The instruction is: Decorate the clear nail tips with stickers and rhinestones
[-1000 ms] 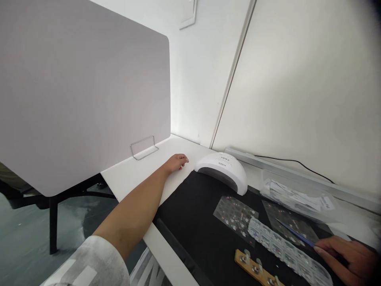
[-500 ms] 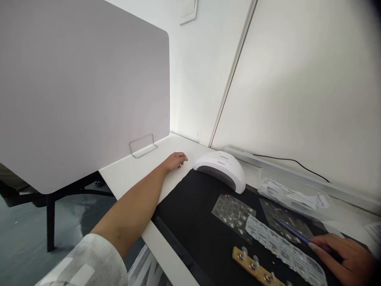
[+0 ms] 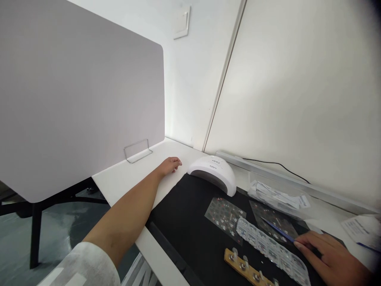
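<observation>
My right hand [image 3: 324, 252] grips blue pointed tweezers [image 3: 278, 229], their tips over a dark patterned sticker sheet [image 3: 285, 222]. Left of it lies a clear compartment case [image 3: 270, 248] partly over another clear sticker sheet [image 3: 224, 216] with small shapes. In front is a wooden strip [image 3: 245, 268] with round metal studs and clear nail tips standing on it. My left hand [image 3: 170, 166] is at the white table, left of a white nail lamp [image 3: 212, 172]. Its fingers are curled together; whatever they may hold is too small or hidden to make out.
A black mat [image 3: 184, 206] covers much of the white table [image 3: 131, 178]. Clear plastic packets [image 3: 276, 194] lie along the back by a rail and a black cable [image 3: 276, 163]. A grey panel [image 3: 83, 99] stands left beside a wire holder [image 3: 138, 151]. A white packet [image 3: 361, 228] is far right.
The view has shifted, so the table items appear further left and the wall switch lower. More shows at the far right. Both hands keep about the same poses.
</observation>
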Action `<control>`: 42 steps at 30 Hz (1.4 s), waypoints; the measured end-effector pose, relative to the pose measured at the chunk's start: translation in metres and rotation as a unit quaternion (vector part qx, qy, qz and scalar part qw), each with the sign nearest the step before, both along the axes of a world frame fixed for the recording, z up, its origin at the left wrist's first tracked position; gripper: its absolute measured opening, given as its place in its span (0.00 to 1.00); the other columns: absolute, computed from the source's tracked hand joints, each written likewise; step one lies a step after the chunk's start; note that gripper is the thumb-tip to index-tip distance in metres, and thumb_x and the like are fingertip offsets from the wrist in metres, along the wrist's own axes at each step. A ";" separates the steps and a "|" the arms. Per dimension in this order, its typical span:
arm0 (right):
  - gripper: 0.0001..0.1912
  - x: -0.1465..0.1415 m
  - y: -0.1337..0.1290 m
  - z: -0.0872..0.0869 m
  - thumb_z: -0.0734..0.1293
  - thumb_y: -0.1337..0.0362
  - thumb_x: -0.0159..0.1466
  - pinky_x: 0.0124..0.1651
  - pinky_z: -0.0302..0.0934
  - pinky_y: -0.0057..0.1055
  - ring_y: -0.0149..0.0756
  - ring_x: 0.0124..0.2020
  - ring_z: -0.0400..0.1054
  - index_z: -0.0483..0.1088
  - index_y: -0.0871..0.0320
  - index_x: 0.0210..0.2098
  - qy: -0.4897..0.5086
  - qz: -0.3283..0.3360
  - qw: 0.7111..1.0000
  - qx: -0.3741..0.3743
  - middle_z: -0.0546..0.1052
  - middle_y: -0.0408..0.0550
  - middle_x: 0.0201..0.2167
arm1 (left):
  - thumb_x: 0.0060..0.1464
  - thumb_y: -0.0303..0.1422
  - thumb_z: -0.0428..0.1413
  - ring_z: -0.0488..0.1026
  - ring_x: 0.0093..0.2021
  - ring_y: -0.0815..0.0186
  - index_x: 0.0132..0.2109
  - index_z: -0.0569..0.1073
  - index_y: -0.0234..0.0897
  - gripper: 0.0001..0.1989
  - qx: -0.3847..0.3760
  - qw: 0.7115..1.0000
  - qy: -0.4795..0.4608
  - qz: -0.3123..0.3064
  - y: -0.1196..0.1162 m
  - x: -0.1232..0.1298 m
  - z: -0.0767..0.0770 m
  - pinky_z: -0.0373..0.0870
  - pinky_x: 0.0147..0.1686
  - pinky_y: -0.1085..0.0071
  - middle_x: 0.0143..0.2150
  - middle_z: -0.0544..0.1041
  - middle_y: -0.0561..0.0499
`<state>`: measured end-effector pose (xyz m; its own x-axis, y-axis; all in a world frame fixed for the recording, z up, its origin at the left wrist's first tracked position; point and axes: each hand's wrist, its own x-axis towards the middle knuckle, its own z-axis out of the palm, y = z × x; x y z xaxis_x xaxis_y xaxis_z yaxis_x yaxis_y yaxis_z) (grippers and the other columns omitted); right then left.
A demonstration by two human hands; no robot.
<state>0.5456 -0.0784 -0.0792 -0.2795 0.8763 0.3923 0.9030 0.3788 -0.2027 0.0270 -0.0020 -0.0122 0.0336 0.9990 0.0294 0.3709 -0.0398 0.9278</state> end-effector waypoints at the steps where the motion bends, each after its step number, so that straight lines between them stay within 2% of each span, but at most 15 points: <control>1: 0.15 0.001 0.000 0.000 0.59 0.47 0.60 0.37 0.70 0.47 0.51 0.34 0.72 0.73 0.38 0.24 0.007 0.022 1.000 -0.006 0.75 0.43 0.26 | 0.62 0.37 0.55 0.66 0.26 0.72 0.37 0.72 0.33 0.11 0.001 1.000 -0.001 0.000 0.000 0.000 0.001 0.69 0.32 0.71 0.27 0.69 0.56; 3: 0.14 0.001 -0.001 0.001 0.59 0.49 0.62 0.36 0.68 0.51 0.53 0.34 0.71 0.73 0.39 0.25 0.018 0.045 0.999 -0.017 0.74 0.44 0.26 | 0.62 0.38 0.55 0.66 0.26 0.72 0.37 0.72 0.32 0.11 0.000 1.000 -0.002 0.001 -0.001 0.001 0.002 0.69 0.31 0.71 0.28 0.69 0.55; 7: 0.16 -0.002 -0.006 0.008 0.59 0.50 0.63 0.38 0.67 0.51 0.53 0.35 0.71 0.74 0.43 0.26 0.018 0.036 0.999 -0.032 0.74 0.47 0.28 | 0.63 0.39 0.54 0.69 0.28 0.71 0.39 0.72 0.32 0.12 -0.003 1.000 0.001 0.000 -0.001 0.001 0.002 0.70 0.32 0.71 0.31 0.71 0.53; 11: 0.17 -0.007 -0.008 0.015 0.58 0.50 0.62 0.39 0.66 0.49 0.51 0.35 0.70 0.73 0.47 0.26 0.002 0.023 0.999 -0.044 0.74 0.48 0.28 | 0.63 0.39 0.54 0.71 0.31 0.70 0.42 0.72 0.31 0.13 -0.006 1.000 0.005 -0.002 0.000 0.000 0.001 0.72 0.33 0.70 0.35 0.73 0.51; 19: 0.18 -0.013 -0.010 0.018 0.55 0.51 0.64 0.41 0.64 0.44 0.47 0.36 0.69 0.70 0.52 0.28 0.004 0.001 0.999 -0.049 0.73 0.52 0.30 | 0.63 0.38 0.54 0.74 0.38 0.66 0.48 0.72 0.32 0.14 -0.011 1.000 0.007 0.002 0.010 -0.004 -0.010 0.75 0.38 0.65 0.42 0.75 0.47; 23: 0.18 -0.022 -0.017 0.027 0.53 0.50 0.64 0.41 0.63 0.44 0.48 0.36 0.69 0.66 0.52 0.28 0.032 -0.026 0.997 -0.066 0.73 0.53 0.30 | 0.63 0.39 0.54 0.74 0.36 0.67 0.46 0.72 0.31 0.13 -0.006 1.000 0.000 0.000 0.011 -0.004 -0.011 0.74 0.37 0.67 0.40 0.75 0.48; 29: 0.14 -0.026 -0.021 0.037 0.53 0.49 0.62 0.39 0.63 0.45 0.48 0.33 0.71 0.62 0.48 0.35 0.089 -0.099 0.979 -0.155 0.75 0.52 0.31 | 0.63 0.39 0.54 0.68 0.27 0.72 0.40 0.72 0.31 0.13 0.007 1.000 -0.020 0.001 0.006 -0.002 -0.005 0.70 0.30 0.72 0.31 0.71 0.53; 37: 0.20 -0.030 -0.024 0.036 0.52 0.44 0.63 0.39 0.62 0.42 0.49 0.36 0.71 0.64 0.52 0.37 0.067 -0.095 0.978 -0.171 0.76 0.50 0.32 | 0.63 0.39 0.54 0.67 0.26 0.73 0.39 0.72 0.31 0.13 0.011 1.000 -0.029 0.006 0.007 -0.004 -0.008 0.69 0.28 0.73 0.29 0.70 0.54; 42: 0.24 -0.037 -0.028 0.044 0.52 0.44 0.63 0.43 0.63 0.43 0.50 0.41 0.72 0.69 0.53 0.41 0.061 -0.092 0.977 -0.182 0.77 0.52 0.37 | 0.63 0.39 0.54 0.67 0.26 0.73 0.40 0.72 0.31 0.13 0.011 0.999 -0.033 0.007 0.010 -0.005 -0.010 0.69 0.28 0.73 0.30 0.71 0.54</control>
